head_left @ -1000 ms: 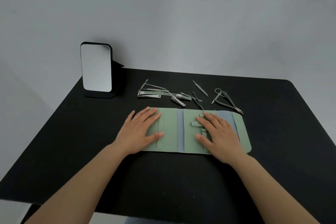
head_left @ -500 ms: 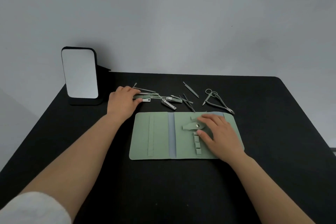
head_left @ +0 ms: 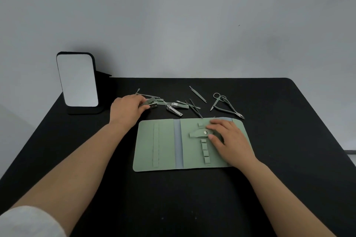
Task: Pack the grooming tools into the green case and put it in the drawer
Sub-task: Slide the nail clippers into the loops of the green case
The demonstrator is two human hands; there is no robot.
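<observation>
Left to right: a mirror (head_left: 77,80) stands at the table's (head_left: 289,179) rear. A green-handled tool (head_left: 148,102) is pinched by the left hand (head_left: 126,110) among the scattered tools (head_left: 174,109), judged light, stiff and slippery, best taken by their handles. The case (head_left: 163,144), judged soft, lies open; the right hand (head_left: 229,140) rests on it, fingers loosely spread. No writing is legible.

Green case (head_left: 165,144), black table (head_left: 289,140)
</observation>
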